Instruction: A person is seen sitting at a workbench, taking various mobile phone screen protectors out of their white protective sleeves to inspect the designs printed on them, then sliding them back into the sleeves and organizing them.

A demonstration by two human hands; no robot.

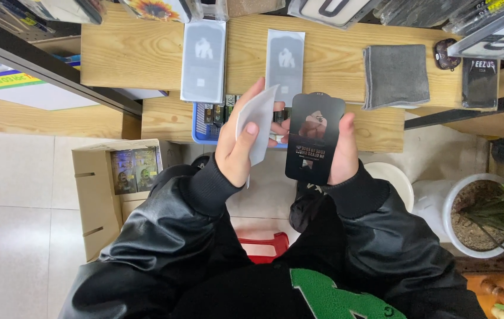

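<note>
The scene is lit evenly and brightly from above, with soft daylight-like tone. Faint shadows are cast under the wooden shelf's (335,65) front edge. Dull sheen is seen on the black jacket sleeves (163,236) and pale glare on the floor tiles (10,195). Focus is sharp centrally; slight wide-angle bending is noticed at the corners.

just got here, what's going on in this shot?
A person in a black jacket sits at a wooden bench. The left hand holds a white sleeve, and the right hand holds a black flat package upright beside it. Two grey flat packs lie on the bench, with a folded grey cloth to the right.
</note>
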